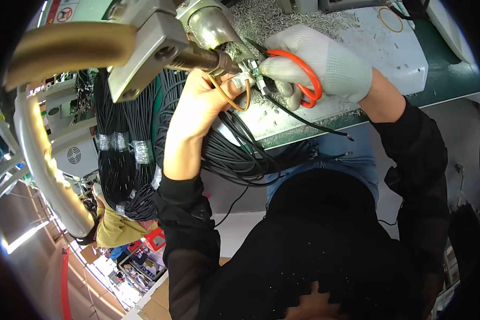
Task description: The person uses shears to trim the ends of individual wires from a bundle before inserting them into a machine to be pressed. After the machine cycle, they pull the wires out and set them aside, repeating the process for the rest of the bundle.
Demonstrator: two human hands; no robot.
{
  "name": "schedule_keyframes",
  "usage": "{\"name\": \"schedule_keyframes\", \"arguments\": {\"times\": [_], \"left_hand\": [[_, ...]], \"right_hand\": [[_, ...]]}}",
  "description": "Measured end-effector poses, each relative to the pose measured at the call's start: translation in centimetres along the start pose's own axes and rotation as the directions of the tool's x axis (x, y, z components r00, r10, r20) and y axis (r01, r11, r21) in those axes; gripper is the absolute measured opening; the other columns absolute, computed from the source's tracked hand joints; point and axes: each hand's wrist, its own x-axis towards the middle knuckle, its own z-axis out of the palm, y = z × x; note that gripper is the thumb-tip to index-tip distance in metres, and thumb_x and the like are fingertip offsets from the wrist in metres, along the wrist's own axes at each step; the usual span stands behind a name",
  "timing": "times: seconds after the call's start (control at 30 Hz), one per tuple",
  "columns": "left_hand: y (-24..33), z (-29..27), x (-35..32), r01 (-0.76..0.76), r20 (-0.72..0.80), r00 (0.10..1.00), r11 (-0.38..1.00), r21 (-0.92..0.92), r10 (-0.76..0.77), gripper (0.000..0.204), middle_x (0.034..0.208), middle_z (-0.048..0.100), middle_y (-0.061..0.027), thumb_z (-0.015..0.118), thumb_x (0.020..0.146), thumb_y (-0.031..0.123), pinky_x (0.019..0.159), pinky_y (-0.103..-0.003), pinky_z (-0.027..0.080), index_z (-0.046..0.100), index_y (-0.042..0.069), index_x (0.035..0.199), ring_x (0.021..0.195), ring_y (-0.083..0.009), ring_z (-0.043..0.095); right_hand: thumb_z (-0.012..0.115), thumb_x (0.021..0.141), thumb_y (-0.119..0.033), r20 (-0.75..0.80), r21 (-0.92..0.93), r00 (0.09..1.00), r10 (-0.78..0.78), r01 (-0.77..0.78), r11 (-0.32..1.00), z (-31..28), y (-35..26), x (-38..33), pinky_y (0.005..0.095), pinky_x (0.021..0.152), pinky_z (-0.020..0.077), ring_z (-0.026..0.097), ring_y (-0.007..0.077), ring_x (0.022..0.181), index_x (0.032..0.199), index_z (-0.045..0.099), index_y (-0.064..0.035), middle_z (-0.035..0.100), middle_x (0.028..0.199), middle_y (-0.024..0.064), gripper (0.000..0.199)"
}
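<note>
Head view: gloved right hand (325, 64) grips orange-handled cutters (298, 80).

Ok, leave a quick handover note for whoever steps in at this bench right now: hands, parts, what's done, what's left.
Left hand, bare, pinches a small connector piece at the metal machine nozzle, a rubber band hanging over its fingers.
Right hand, in a white glove, grips orange-handled snips at the same spot.
Bundled black cables hang at the left of the bench.
Done: offcuts litter the white worktop.
Left: cannot tell.
</note>
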Motion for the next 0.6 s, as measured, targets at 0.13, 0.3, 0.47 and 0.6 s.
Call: {"name": "schedule_keyframes", "arguments": {"times": [0.13,0.3,0.47,0.6], "left_hand": [[0.2,-0.5,0.5,0.010,-0.010,1.000,1.000,0.023,-0.010,0.014,0.073,0.059,0.0019,0.070,0.084,0.014,0.059,-0.022,0.043,0.062,0.002,0.087,0.064,-0.0065,0.051],[0.5,-0.3,-0.3,-0.018,-0.063,0.998,0.987,0.158,0.028,0.018,0.081,0.063,-0.0005,0.072,0.083,0.015,0.069,-0.025,0.048,0.064,0.002,0.092,0.073,-0.0091,0.056],[0.1,-0.6,-0.3,-0.074,0.015,0.997,0.990,0.124,0.073,0.024,0.090,0.064,-0.0018,0.072,0.083,0.018,0.072,-0.028,0.049,0.064,0.002,0.099,0.081,-0.0112,0.058],[0.0,-0.1,-0.5,-0.044,-0.065,0.997,0.996,0.076,0.049,0.028,0.092,0.065,-0.0025,0.073,0.081,0.019,0.072,-0.028,0.050,0.064,0.003,0.101,0.081,-0.0133,0.060]], "right_hand": [[0.059,0.088,-0.022,0.033,0.256,0.999,0.028,-0.036,0.966,-0.2,1.3,0.5,0.0250,0.039,0.0454,0.057,0.0140,0.043,0.079,0.057,0.0040,0.057,0.055,0.0083,0.028],[0.060,0.087,-0.022,0.060,0.178,0.998,0.001,-0.011,0.984,-0.5,0.4,0.6,0.0252,0.039,0.0458,0.056,0.0138,0.042,0.078,0.057,0.0043,0.055,0.053,0.0071,0.028],[0.061,0.087,-0.022,0.060,0.177,0.998,-0.034,0.023,0.984,-0.2,0.9,0.4,0.0250,0.039,0.0454,0.055,0.0135,0.041,0.077,0.057,0.0036,0.054,0.051,0.0059,0.028],[0.061,0.089,-0.023,0.091,0.151,0.994,0.051,-0.065,0.986,-0.5,0.0,0.4,0.0243,0.041,0.0462,0.057,0.0127,0.045,0.083,0.058,0.0037,0.056,0.055,0.0055,0.028]]}}
